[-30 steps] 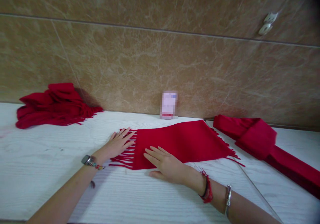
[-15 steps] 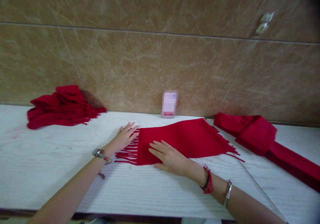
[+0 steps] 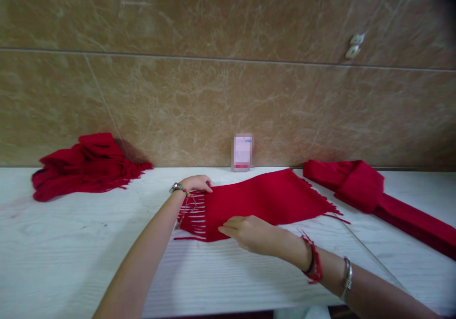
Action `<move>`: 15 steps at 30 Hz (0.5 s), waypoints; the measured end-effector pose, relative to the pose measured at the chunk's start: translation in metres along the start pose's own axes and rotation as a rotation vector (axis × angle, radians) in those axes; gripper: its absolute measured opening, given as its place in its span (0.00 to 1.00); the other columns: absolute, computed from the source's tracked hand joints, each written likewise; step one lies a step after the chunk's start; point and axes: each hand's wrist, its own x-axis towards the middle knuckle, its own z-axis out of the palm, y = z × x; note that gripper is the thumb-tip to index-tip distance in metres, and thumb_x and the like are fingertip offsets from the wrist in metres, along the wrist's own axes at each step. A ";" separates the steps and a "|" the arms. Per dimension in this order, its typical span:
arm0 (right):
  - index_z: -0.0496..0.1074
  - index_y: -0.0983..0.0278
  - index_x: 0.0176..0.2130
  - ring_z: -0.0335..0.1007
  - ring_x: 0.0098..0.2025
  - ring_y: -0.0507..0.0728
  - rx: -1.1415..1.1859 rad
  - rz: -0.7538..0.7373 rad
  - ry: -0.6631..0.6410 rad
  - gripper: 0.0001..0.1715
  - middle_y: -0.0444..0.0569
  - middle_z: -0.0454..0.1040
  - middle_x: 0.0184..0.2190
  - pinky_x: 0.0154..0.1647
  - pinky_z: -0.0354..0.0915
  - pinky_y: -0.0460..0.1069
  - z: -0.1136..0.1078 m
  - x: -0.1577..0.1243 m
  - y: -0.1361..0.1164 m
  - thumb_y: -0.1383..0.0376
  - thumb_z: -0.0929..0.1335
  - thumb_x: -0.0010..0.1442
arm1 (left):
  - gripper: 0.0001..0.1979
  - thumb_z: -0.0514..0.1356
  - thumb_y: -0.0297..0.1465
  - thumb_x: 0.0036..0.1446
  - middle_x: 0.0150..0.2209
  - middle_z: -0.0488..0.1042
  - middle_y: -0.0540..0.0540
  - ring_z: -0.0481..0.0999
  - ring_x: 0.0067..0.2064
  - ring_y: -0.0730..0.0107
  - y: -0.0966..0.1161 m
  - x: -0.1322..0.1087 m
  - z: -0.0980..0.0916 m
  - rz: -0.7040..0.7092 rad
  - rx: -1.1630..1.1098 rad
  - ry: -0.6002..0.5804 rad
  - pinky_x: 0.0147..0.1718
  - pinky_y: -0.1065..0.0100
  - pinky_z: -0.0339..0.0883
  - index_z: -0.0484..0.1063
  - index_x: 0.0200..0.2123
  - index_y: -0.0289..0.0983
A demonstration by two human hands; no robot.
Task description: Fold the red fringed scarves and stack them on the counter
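Observation:
A red fringed scarf (image 3: 256, 198) lies spread on the white tabletop, its tassels at the left and right ends. At its upper left corner, by the base of the tassels, my left hand (image 3: 195, 183) is closed, thumb and fingers pinching the edge. My right hand (image 3: 249, 233) rests over the near edge, right of the left tassels. Its fingers are drawn together on the cloth, and the fold they pinch is mostly hidden beneath the hand.
A crumpled red scarf (image 3: 85, 169) lies at the left by the wall. To the right is a folded red scarf (image 3: 363, 186) with a long strip running off the edge. A small blurred pinkish box-shaped item (image 3: 242, 153) stands against the brown tiled wall (image 3: 178, 105). A white fitting (image 3: 354, 47) is on the wall.
Both hands have gone from lying flat with fingers spread to closed. My left hand shifted right to the scarf's corner; my right hand moved slightly nearer to me. The view tilted a little.

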 end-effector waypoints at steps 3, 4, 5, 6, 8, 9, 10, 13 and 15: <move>0.66 0.66 0.50 0.69 0.44 0.53 -0.017 0.022 0.000 0.22 0.54 0.73 0.43 0.42 0.66 0.46 0.001 0.002 -0.002 0.78 0.59 0.58 | 0.09 0.59 0.33 0.42 0.24 0.73 0.51 0.68 0.27 0.72 -0.010 0.000 0.000 0.010 -0.069 -0.014 0.26 0.75 0.58 0.74 0.28 0.35; 0.66 0.66 0.50 0.69 0.43 0.53 -0.023 0.038 0.004 0.22 0.54 0.73 0.42 0.41 0.66 0.46 0.002 0.002 -0.003 0.78 0.59 0.58 | 0.09 0.59 0.33 0.42 0.24 0.73 0.52 0.68 0.27 0.72 -0.012 0.000 0.001 0.012 -0.091 -0.016 0.26 0.74 0.57 0.74 0.28 0.35; 0.66 0.65 0.50 0.70 0.43 0.53 -0.029 0.057 0.012 0.22 0.54 0.73 0.42 0.41 0.66 0.46 0.004 0.003 -0.004 0.78 0.59 0.58 | 0.09 0.59 0.33 0.42 0.24 0.73 0.52 0.67 0.27 0.72 -0.015 0.000 0.001 0.013 -0.111 -0.017 0.26 0.74 0.57 0.74 0.27 0.35; 0.67 0.65 0.50 0.69 0.42 0.53 -0.036 0.078 0.024 0.22 0.53 0.73 0.41 0.40 0.66 0.46 0.006 0.003 -0.005 0.78 0.60 0.58 | 0.09 0.59 0.33 0.41 0.23 0.73 0.52 0.67 0.26 0.72 -0.017 0.001 0.002 0.013 -0.129 -0.017 0.25 0.74 0.57 0.74 0.27 0.35; 0.67 0.65 0.49 0.69 0.41 0.53 -0.055 0.112 0.066 0.20 0.52 0.74 0.41 0.40 0.66 0.46 0.012 0.003 -0.006 0.77 0.60 0.59 | 0.09 0.59 0.32 0.40 0.23 0.73 0.52 0.67 0.26 0.72 -0.020 0.002 0.002 0.010 -0.158 -0.010 0.25 0.74 0.56 0.74 0.26 0.36; 0.68 0.65 0.48 0.69 0.41 0.53 -0.067 0.122 0.093 0.19 0.52 0.74 0.40 0.39 0.66 0.46 0.016 0.003 -0.006 0.76 0.60 0.59 | 0.08 0.59 0.32 0.39 0.22 0.73 0.52 0.67 0.26 0.72 -0.021 0.003 0.002 0.008 -0.169 -0.006 0.26 0.74 0.56 0.74 0.26 0.36; 0.68 0.65 0.48 0.69 0.40 0.53 -0.081 0.127 0.121 0.18 0.52 0.74 0.40 0.39 0.66 0.46 0.020 0.004 -0.006 0.75 0.60 0.60 | 0.08 0.59 0.31 0.39 0.22 0.72 0.53 0.67 0.26 0.72 -0.022 0.003 0.002 0.006 -0.179 -0.002 0.26 0.74 0.56 0.74 0.25 0.36; 0.70 0.66 0.44 0.69 0.38 0.54 -0.148 0.133 0.204 0.13 0.52 0.74 0.39 0.38 0.65 0.47 0.032 0.005 -0.007 0.74 0.61 0.60 | 0.07 0.58 0.30 0.38 0.21 0.72 0.52 0.67 0.26 0.71 -0.022 0.004 0.002 -0.001 -0.206 0.005 0.26 0.73 0.56 0.73 0.24 0.35; 0.71 0.66 0.40 0.68 0.37 0.55 -0.209 0.140 0.247 0.10 0.52 0.74 0.37 0.37 0.65 0.48 0.036 0.006 -0.007 0.73 0.62 0.60 | 0.07 0.58 0.30 0.38 0.21 0.72 0.52 0.66 0.25 0.71 -0.021 0.004 0.002 0.001 -0.226 0.006 0.25 0.73 0.56 0.73 0.23 0.35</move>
